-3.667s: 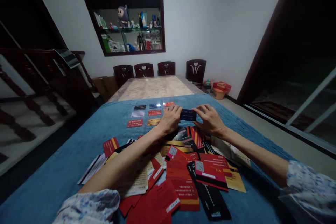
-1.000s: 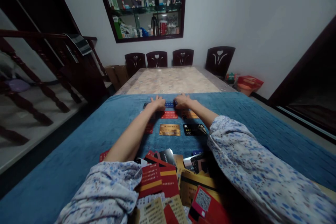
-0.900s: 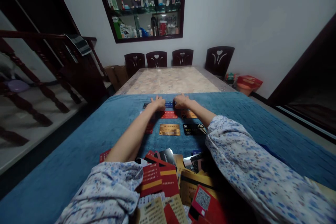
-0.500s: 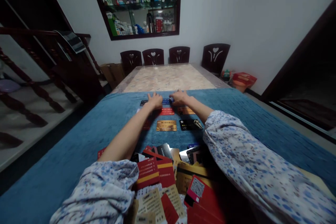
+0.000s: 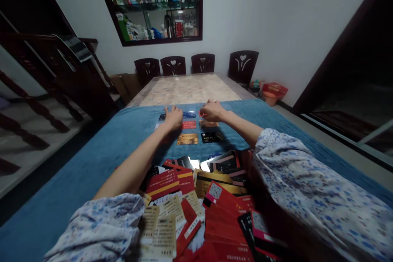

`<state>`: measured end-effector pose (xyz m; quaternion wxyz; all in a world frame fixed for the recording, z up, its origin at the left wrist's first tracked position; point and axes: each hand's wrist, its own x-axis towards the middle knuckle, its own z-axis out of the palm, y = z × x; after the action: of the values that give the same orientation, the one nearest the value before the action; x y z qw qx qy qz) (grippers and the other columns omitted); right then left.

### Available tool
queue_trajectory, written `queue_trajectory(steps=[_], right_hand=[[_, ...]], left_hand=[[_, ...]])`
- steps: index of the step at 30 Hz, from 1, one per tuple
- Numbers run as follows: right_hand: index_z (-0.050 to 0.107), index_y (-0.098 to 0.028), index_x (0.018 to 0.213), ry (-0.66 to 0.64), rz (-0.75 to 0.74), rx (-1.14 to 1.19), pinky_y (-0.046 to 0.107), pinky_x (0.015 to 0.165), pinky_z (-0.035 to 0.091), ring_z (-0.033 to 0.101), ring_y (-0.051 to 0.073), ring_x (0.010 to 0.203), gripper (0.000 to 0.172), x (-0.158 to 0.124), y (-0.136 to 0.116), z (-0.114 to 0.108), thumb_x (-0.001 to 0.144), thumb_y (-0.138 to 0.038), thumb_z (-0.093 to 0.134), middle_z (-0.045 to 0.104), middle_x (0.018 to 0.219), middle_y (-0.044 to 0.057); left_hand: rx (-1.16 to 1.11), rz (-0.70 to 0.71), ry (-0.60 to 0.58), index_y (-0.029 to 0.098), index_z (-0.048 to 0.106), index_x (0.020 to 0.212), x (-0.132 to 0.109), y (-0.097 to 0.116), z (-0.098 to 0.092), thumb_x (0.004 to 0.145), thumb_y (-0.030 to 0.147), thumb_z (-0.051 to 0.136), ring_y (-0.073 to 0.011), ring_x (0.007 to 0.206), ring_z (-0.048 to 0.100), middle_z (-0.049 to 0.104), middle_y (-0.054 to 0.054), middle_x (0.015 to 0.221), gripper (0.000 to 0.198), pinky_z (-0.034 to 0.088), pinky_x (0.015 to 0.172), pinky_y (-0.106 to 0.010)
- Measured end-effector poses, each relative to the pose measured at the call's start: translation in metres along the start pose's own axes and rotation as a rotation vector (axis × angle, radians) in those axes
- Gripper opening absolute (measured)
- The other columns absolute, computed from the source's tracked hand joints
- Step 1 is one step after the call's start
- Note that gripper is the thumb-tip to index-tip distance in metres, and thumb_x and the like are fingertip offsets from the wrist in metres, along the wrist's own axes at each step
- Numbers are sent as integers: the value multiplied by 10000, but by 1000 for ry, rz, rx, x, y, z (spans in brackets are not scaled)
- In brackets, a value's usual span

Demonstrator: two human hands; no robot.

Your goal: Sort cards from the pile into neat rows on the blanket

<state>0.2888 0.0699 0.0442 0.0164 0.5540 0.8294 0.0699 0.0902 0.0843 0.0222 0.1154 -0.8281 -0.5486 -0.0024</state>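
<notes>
Head view: here are the left hand's [image 5: 173, 118] fingers, loosely spread beside a shiny blue rectangular card [image 5: 189, 114], while the right hand [image 5: 212, 110] curls over a glossy red-orange card [image 5: 202, 114]; whether it pinches it, I can't tell! This looks like straightening the far row, and any further nudge calls for light fingertips. Nearer, a metallic gold card [image 5: 187, 139] lies beside a glossy black card [image 5: 212, 137] reading "VIP"; the Chinese lettering is too small. Closest, a jumbled multicoloured card pile [image 5: 190, 208] shows QR codes [image 5: 215, 190], all on blue plush cloth [image 5: 101, 147].
</notes>
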Motion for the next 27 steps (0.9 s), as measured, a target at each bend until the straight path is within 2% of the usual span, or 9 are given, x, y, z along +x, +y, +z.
queue_trajectory(steps=[3, 9, 16, 20, 27], right_hand=[[743, -221, 1028, 34, -4, 0, 455, 884, 354, 462, 332, 1138, 285, -19, 1, -4, 876, -227, 502, 690, 1170, 136], [730, -210, 1022, 76, -2, 3, 425, 839, 330, 457, 328, 1116, 285, -56, -1, -10, 900, -240, 474, 695, 1134, 137], [724, -198, 1023, 109, -43, 25, 390, 794, 307, 456, 304, 1092, 267, -107, -12, -15, 918, -243, 483, 681, 1174, 130], [725, -204, 1021, 121, -48, 34, 387, 805, 294, 445, 296, 1101, 265, -135, -12, -10, 936, -264, 482, 689, 1132, 125], [717, -223, 984, 157, -25, 41, 378, 805, 273, 446, 275, 1063, 234, -180, 2, 7, 936, -276, 494, 696, 1056, 114]], left_hand=[[-32, 17, 16, 135, 567, 1237, -14, 11, -5, 882, 172, 437, -340, 1334, 375, 560, -207, 1336, 381, 251, 1087, -605], [-121, 65, 44, 196, 536, 1256, -45, 35, -17, 909, 209, 464, -338, 1354, 346, 536, -154, 1375, 355, 247, 1087, -575], [-208, 130, 85, 204, 574, 1201, -88, 70, -44, 923, 251, 490, -326, 1347, 342, 564, -132, 1333, 294, 206, 1097, -574], [-263, 197, 97, 223, 590, 1180, -107, 89, -51, 918, 236, 517, -319, 1326, 364, 585, -110, 1301, 272, 224, 1095, -561], [-278, 313, 99, 237, 595, 1186, -128, 109, -52, 913, 240, 542, -331, 1337, 351, 571, -98, 1297, 278, 242, 1080, -590]])
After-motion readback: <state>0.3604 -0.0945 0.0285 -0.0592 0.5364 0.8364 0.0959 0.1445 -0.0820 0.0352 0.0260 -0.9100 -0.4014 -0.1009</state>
